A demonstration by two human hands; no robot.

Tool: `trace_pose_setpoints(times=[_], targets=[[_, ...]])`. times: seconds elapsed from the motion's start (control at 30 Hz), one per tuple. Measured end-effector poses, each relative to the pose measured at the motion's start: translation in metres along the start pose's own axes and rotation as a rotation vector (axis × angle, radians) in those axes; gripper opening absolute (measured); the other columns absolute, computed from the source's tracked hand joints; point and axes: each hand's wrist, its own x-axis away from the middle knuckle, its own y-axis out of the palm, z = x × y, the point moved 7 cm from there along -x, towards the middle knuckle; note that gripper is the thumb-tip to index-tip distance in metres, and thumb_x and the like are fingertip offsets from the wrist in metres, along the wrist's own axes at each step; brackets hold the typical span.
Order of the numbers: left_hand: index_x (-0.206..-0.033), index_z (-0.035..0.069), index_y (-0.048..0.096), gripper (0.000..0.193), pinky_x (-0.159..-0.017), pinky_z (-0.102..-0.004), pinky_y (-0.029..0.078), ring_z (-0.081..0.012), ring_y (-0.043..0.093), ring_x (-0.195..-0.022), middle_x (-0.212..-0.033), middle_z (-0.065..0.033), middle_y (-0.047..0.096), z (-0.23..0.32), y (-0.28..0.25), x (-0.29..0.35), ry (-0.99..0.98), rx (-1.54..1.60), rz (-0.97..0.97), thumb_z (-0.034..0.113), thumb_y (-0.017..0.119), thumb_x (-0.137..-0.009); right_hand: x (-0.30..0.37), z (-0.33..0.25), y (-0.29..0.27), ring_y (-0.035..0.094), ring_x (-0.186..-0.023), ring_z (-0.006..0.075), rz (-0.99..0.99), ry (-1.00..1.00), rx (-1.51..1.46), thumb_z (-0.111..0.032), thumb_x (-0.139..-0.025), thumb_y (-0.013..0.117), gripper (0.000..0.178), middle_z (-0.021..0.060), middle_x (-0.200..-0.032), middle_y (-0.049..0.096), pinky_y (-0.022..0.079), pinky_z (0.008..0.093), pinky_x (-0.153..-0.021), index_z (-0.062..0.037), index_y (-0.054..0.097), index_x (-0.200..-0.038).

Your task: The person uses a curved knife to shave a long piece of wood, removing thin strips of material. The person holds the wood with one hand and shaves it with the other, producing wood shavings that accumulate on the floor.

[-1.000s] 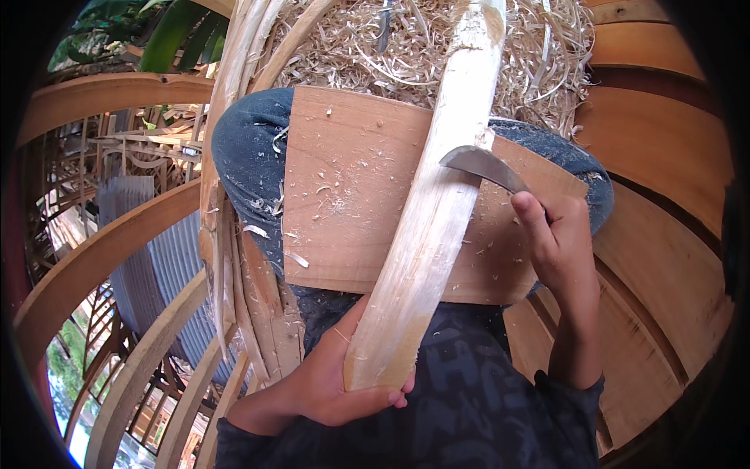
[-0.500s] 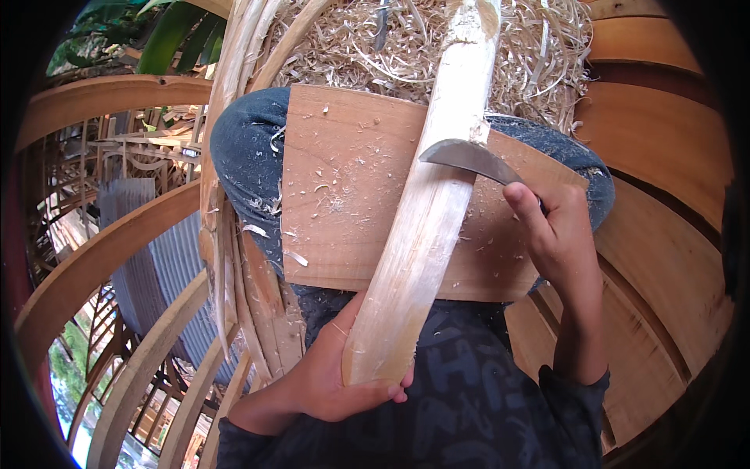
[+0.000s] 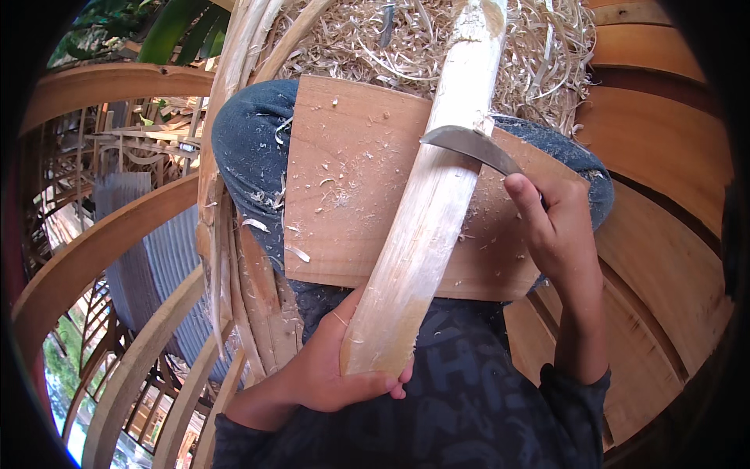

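A long pale split of wood [image 3: 418, 242] runs from near my body up and away over my lap. Its near end rests in my left hand [image 3: 336, 367], with the thumb across the front and fingertips showing at the far side. My right hand [image 3: 555, 223] is closed on a curved knife [image 3: 473, 147], a sickle-like grey blade whose handle is hidden in the fist. The blade lies across the upper middle of the split, beside a raised bit of shaving. Under the split, a flat brown board [image 3: 336, 187] lies across my thighs, dusted with small chips.
Curly wood shavings [image 3: 351, 47] heap up beyond my knees, with a dark metal piece among them. Long split strips [image 3: 226, 156] stand along my left. Curved wooden slats [image 3: 664, 156] line the right, and a slatted railing [image 3: 117, 242] bends round on the left.
The knife blade has shifted slightly up the split, away from me. The view has tilted a little. Both hands keep their grips.
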Motion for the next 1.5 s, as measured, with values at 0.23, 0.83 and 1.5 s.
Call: trace_pose_setpoints(times=[0.23, 0.83, 1.5], targets=[[-0.131, 0.001, 0.027, 0.074, -0.069, -0.0394, 0.056, -0.0238, 0.062, -0.072, -0.082, -0.0176, 0.059, 0.007, 0.006, 0.003, -0.017, -0.001, -0.008, 0.005, 0.070, -0.071, -0.005, 0.002, 0.000, 0.055, -0.047, 0.0328, 0.065, 0.075, -0.036, -0.039, -0.083, 0.067, 0.048, 0.0185, -0.051, 0.051, 0.042, 0.0370, -0.047, 0.0023, 0.058, -0.062], [-0.133, 0.002, 0.024, 0.073, -0.070, -0.0401, 0.056, -0.0234, 0.062, -0.074, -0.086, -0.0185, 0.058, 0.008, 0.015, 0.005, -0.035, -0.043, -0.118, 0.004, 0.068, -0.074, 0.015, -0.029, 0.003, 0.052, -0.041, 0.0261, 0.061, -0.222, 0.127, -0.042, -0.086, 0.061, 0.052, 0.0172, -0.048, 0.049, 0.040, 0.0344, -0.045, 0.0035, 0.057, -0.062], [-0.140, 0.003, 0.016, 0.077, -0.070, -0.0332, 0.053, -0.0198, 0.060, -0.079, -0.090, -0.0156, 0.056, 0.007, 0.017, 0.007, -0.041, -0.030, -0.107, 0.003, 0.063, -0.079, 0.021, -0.037, 0.005, 0.056, -0.047, 0.0342, 0.090, -0.306, 0.089, -0.044, -0.087, 0.058, 0.054, 0.0212, -0.049, 0.049, 0.042, 0.0414, -0.047, 0.0020, 0.059, -0.059]])
